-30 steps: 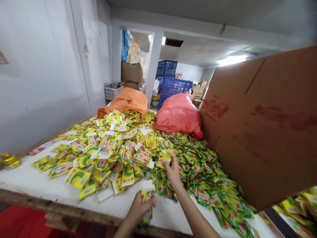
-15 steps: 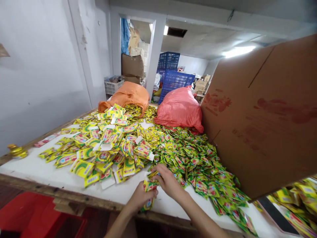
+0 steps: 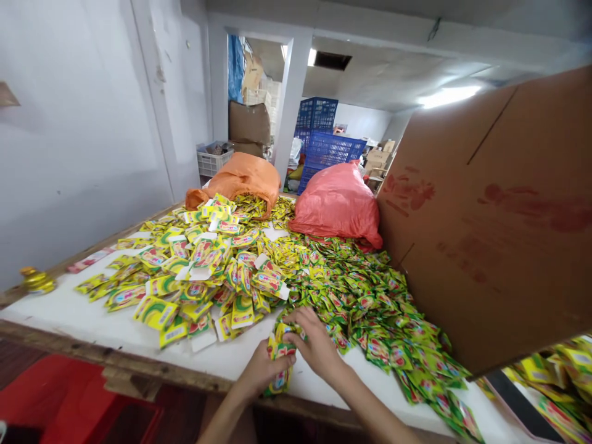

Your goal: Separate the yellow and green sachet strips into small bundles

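Near the table's front edge, my left hand [image 3: 260, 368] is closed around a small yellow-and-green printed box [image 3: 280, 382], which stands tilted with its lower end toward me. My right hand [image 3: 315, 345] curls over the box's upper end. A yellow-and-green packet [image 3: 285, 330] shows between its thumb and fingers, partly hidden, and I cannot tell how much of it is inside the box. Just beyond my hands on the left lies a heap of yellow boxes [image 3: 155, 312], some with white flaps sticking out. Small green packets [image 3: 377, 348] are spread to the right.
An orange sack [image 3: 245, 176] lies open at the back, spilling yellow packets, beside a pink-red sack [image 3: 337, 203]. A large cardboard box [image 3: 499, 246] leans in from the right. A gold container [image 3: 37, 280] stands at the left edge. Blue crates [image 3: 330, 151] are stacked behind.
My right fingers have moved slightly lower over the box's upper end. The white flap visible there before no longer shows. My left hand keeps its hold.
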A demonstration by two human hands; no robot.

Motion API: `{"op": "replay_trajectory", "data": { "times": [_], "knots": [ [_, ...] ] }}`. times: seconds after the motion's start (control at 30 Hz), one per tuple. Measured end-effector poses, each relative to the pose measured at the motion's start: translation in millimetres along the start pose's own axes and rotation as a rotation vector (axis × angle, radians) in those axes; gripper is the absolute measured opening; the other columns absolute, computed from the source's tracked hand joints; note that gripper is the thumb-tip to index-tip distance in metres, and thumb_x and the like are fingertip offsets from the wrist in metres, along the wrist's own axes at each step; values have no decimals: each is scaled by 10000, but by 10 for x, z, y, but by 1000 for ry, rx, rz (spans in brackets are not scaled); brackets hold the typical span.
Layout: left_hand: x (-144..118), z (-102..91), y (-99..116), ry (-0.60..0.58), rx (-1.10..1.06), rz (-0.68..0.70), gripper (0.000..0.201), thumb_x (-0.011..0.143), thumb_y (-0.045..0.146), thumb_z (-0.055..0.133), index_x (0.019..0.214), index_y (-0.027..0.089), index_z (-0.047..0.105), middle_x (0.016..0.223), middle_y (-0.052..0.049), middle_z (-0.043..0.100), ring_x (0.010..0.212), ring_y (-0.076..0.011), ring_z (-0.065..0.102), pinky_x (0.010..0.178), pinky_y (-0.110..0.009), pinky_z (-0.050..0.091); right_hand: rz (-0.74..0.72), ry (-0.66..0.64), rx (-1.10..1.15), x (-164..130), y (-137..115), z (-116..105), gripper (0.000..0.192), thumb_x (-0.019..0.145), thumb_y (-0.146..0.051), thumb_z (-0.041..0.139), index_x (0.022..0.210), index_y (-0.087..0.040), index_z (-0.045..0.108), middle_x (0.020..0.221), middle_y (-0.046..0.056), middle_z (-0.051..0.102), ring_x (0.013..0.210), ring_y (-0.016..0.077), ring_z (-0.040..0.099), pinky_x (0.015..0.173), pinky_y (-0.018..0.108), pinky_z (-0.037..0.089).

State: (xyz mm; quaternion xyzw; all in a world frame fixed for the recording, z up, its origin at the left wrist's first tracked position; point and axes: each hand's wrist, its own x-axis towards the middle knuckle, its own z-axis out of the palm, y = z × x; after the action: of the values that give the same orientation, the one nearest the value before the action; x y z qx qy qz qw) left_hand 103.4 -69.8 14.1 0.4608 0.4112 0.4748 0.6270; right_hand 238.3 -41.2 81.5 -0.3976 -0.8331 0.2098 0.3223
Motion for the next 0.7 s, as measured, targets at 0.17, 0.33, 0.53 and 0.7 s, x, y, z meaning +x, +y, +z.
{"op": "replay_trajectory", "data": {
  "times": [0.17, 0.33, 0.53, 0.7],
  "knots": [
    [3, 26, 46, -23, 14, 47, 332, 622, 318, 695, 858, 108, 592, 742, -25, 616, 713, -172, 547, 663, -258, 422, -26, 58, -84, -79, 18, -39, 116, 765, -224, 593, 878, -249, 597, 1034, 42, 505, 1010, 229, 424, 840, 380, 339],
    [29, 86, 94, -42, 65, 95, 344, 602, 332, 714, 831, 112, 580, 686, 7, 581, 651, -145, 510, 598, -221, 391, 50, 28, -123, -36, 102, -145, 63, 757, -252, 605, 780, -221, 555, 920, 28, 547, 922, 214, 460, 788, 350, 341],
    [15, 180, 129, -80, 55, 188, 348, 640, 255, 686, 939, 127, 563, 868, -28, 607, 833, -189, 523, 754, -252, 400, 44, -19, -149, -197, 101, -59, 135, 787, -256, 577, 657, -224, 589, 1009, 29, 554, 1003, 237, 420, 822, 388, 326],
    [-28, 200, 95, -87, -1, 191, 419, 662, 268, 664, 1027, 149, 497, 942, -52, 598, 885, -216, 535, 781, -281, 409, 105, 32, 41, -452, 139, -11, 81, 805, -297, 546, 820, -238, 600, 1103, 47, 526, 1060, 238, 424, 909, 413, 319]
  ]
}}
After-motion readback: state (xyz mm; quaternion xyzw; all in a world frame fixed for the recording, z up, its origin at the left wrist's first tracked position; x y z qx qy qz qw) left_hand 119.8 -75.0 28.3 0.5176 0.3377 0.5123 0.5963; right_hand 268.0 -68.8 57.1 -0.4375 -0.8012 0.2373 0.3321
